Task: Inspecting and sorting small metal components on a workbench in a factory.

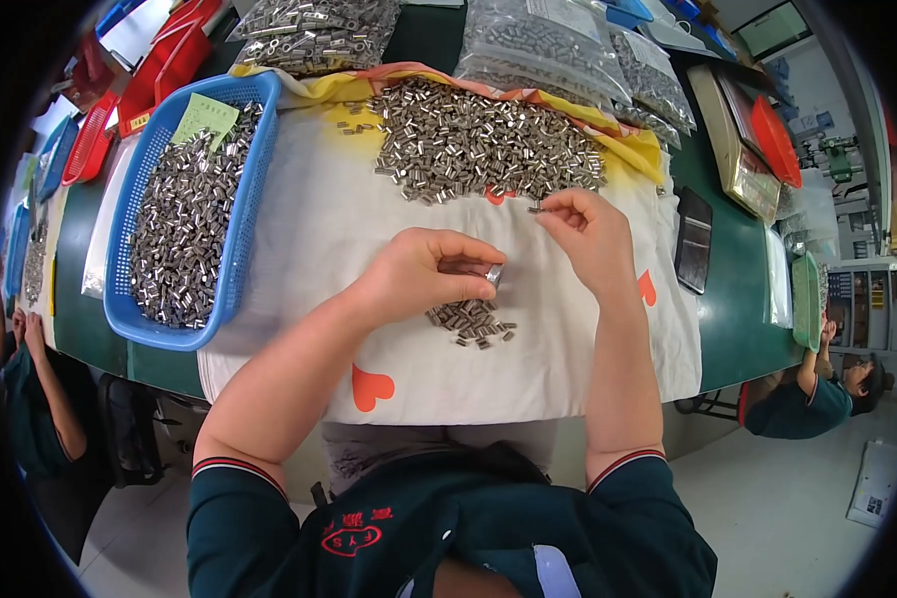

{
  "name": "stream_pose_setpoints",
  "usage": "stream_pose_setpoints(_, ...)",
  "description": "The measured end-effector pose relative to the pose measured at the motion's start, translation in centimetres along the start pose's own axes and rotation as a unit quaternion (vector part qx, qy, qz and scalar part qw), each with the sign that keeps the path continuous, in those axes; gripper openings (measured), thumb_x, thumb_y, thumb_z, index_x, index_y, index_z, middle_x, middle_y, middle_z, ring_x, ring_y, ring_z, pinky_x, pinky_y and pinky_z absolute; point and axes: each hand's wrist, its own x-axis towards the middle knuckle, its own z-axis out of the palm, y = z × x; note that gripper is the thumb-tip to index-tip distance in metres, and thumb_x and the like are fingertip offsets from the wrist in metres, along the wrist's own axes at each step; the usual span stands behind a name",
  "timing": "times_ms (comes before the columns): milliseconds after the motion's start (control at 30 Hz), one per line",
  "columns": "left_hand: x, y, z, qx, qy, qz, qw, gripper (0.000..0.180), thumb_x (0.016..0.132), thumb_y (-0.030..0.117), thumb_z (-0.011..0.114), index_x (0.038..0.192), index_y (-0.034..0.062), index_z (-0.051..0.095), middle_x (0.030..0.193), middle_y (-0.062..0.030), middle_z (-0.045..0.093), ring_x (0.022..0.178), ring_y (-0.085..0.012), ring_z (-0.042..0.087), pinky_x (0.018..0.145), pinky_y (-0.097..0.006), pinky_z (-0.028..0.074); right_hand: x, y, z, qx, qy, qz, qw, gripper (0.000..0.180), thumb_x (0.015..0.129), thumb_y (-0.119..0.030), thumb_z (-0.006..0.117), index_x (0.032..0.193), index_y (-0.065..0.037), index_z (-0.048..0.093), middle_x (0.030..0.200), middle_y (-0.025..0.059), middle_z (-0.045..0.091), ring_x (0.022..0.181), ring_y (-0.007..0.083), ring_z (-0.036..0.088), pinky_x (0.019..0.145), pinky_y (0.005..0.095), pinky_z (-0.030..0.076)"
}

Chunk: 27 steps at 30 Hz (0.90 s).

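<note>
Head view: right hand [590, 237] pinches small metal tube [536, 209], left hand [431, 274] holds another

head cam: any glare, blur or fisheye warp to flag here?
Head view: strong fisheye, the table edge bows and the corners go black; even overhead light, soft shadows under both hands; specular glints on the big pile of metal sleeves and the plastic bags; centre sharp, rim softer.
</note>
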Motion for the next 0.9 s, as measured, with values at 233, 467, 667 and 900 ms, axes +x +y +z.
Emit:
stream_pose_setpoints(233, 0.2, -0.4, -0.8, -0.1, 0.014, 0.031, 0.994, 0.031, 0.075, 0.0, 0.062, 0.106, -0.0011, 0.056, 0.093, -0.0036, 0.061, 0.081, -0.0075, 0.057, 0.071, -0.021, 0.047, 1.2, 1.5, 1.4, -0.359, 0.099, -0.165, 0.913, 0.008, 0.069, -0.006, 0.06, 0.076, -0.006, 0.062, 0.073, 0.0087, 0.056, 0.073, 0.026, 0.053, 0.066, 0.035, 0.044)
stream_pose_setpoints(467, 0.5, -0.9, -0.9, -0.158, 0.07, 0.05, 0.984, 0.031, 0.078, 0.001, 0.059, 0.108, -0.0029, 0.053, 0.092, -0.0043, 0.061, 0.079, -0.0081, 0.057, 0.067, -0.022, 0.047, -1.2, -1.0, 1.7, 0.013, -0.034, -0.03, 0.999, 0.009, 0.07, -0.003, 0.061, 0.078, -0.002, 0.059, 0.076, 0.003, 0.059, 0.069, 0.0127, 0.055, 0.063, 0.025, 0.043)
stream_pose_setpoints(667, 0.3, -0.6, -0.8, -0.113, 0.067, 0.025, 0.991, 0.031, 0.077, 0.001, 0.061, 0.107, -0.0038, 0.055, 0.089, -0.0063, 0.062, 0.075, -0.0077, 0.057, 0.066, -0.021, 0.048, -2.0, -2.4, 2.8, 0.001, -0.048, -0.097, 0.994, 0.008, 0.069, 0.0, 0.062, 0.076, -0.002, 0.059, 0.072, 0.0023, 0.059, 0.068, 0.0104, 0.054, 0.062, 0.0236, 0.043)
stream_pose_setpoints(900, 0.1, -0.4, -0.7, -0.045, 0.099, 0.032, 0.994, 0.031, 0.076, 0.003, 0.063, 0.105, -0.0038, 0.056, 0.087, -0.005, 0.062, 0.075, -0.0066, 0.057, 0.066, -0.02, 0.047, -2.3, -2.2, 3.3, -0.169, 0.042, -0.258, 0.95, 0.012, 0.068, -0.006, 0.064, 0.078, -0.001, 0.06, 0.072, 0.007, 0.059, 0.066, 0.0186, 0.057, 0.061, 0.0263, 0.045)
